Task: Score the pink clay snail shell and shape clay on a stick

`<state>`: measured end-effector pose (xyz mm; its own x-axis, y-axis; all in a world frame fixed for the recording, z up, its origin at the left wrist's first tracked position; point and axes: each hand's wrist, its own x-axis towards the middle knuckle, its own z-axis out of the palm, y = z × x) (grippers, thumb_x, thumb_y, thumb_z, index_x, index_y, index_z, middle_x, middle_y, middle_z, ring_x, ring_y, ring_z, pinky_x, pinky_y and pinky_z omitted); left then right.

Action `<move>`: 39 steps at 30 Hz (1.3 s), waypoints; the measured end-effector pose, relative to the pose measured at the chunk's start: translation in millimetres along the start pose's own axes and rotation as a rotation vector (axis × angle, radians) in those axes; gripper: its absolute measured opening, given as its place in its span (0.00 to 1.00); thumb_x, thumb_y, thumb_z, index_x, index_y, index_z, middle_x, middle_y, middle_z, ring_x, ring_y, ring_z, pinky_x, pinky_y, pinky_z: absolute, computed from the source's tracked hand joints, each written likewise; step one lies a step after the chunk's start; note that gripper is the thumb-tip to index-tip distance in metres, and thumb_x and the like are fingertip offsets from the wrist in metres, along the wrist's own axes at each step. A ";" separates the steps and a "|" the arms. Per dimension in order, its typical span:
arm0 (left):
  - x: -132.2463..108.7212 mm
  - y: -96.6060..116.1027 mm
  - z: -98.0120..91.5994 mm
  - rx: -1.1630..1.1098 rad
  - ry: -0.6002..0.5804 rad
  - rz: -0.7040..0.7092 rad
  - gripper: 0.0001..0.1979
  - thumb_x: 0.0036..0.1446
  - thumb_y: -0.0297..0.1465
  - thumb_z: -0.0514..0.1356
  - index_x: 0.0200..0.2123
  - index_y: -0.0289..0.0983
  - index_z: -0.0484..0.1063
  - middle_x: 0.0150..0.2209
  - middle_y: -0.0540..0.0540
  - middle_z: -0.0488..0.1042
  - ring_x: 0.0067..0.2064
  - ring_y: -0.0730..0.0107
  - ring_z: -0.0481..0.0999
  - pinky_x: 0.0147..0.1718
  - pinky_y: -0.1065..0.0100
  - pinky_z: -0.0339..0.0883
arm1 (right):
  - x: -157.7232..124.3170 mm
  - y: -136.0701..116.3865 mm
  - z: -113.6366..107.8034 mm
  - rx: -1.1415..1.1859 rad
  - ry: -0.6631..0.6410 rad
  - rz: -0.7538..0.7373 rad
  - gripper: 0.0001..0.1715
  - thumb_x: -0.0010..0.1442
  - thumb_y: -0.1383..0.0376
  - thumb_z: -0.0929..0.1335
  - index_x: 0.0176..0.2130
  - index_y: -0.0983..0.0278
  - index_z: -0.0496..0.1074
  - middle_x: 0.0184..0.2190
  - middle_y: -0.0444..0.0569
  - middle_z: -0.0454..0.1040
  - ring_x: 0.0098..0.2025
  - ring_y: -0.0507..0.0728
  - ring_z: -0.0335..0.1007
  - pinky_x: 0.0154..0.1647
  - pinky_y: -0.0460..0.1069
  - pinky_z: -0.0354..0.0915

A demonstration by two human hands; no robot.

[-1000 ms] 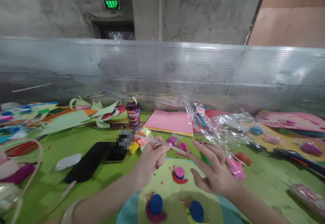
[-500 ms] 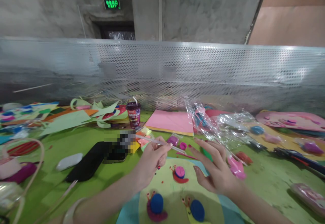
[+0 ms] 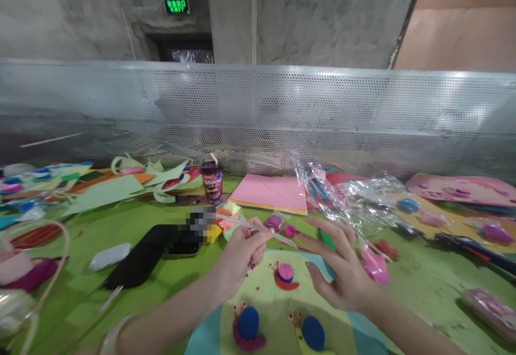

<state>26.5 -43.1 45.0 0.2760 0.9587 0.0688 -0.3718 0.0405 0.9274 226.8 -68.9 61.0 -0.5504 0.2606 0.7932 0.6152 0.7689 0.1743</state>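
Observation:
My left hand (image 3: pixel 245 250) pinches a thin, translucent white clay-modelling stick (image 3: pixel 284 239), its tip pointing right. My right hand (image 3: pixel 338 269) hovers with fingers spread and nothing gripped. Close to its index fingertip is a small round piece of pink clay (image 3: pixel 290 230); whether they touch I cannot tell. Below the hands lies a pale yellow and blue paper sheet (image 3: pixel 278 312) bearing clay snails: one with a pink and blue shell (image 3: pixel 285 273) and a red body, one with a blue shell (image 3: pixel 249 323) and purple body, one with a blue shell (image 3: pixel 313 333) and yellow body.
Left of my hands lie a black phone-like object (image 3: pixel 141 258) and a white case (image 3: pixel 109 256). A drink cup (image 3: pixel 212 183) with a straw stands behind, beside pink paper (image 3: pixel 270 193). Clear plastic wrapping (image 3: pixel 363 196) and pink clay (image 3: pixel 375 266) lie right. A perforated metal panel (image 3: pixel 322 113) closes the back.
The stick's tip now reaches slightly farther right and down. My right hand's fingers have shifted slightly left, closer to the round pink clay. My left hand stays almost in place.

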 end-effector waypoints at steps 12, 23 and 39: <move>0.1 0.2 0.5 0.042 0.028 -0.036 0.14 0.48 0.33 0.61 0.22 0.38 0.56 0.10 0.61 0.52 0.14 0.83 0.46 0.16 0.74 0.39 | -0.3 6.0 3.8 -0.032 0.131 0.052 0.13 0.58 0.71 0.66 0.45 0.62 0.66 0.46 0.55 0.64 0.47 0.61 0.62 0.43 0.56 0.59; -1.0 -3.0 0.6 0.071 0.014 -0.032 0.14 0.51 0.34 0.58 0.22 0.38 0.54 0.11 0.60 0.52 0.15 0.82 0.47 0.16 0.73 0.39 | 1.4 0.9 -1.8 0.149 -0.062 -0.024 0.26 0.53 0.73 0.61 0.52 0.65 0.64 0.53 0.55 0.59 0.51 0.63 0.57 0.44 0.59 0.59; -1.5 -3.1 0.6 0.049 0.012 -0.036 0.14 0.50 0.33 0.59 0.22 0.38 0.54 0.10 0.61 0.51 0.14 0.83 0.46 0.16 0.73 0.39 | -5.3 2.8 1.1 0.162 -0.101 -0.018 0.29 0.53 0.73 0.62 0.55 0.64 0.62 0.56 0.55 0.57 0.53 0.65 0.54 0.47 0.61 0.60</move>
<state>27.8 -44.8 42.2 0.2781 0.9601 0.0306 -0.3175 0.0618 0.9462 230.8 -67.5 56.6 -0.6196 0.2968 0.7266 0.5099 0.8560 0.0852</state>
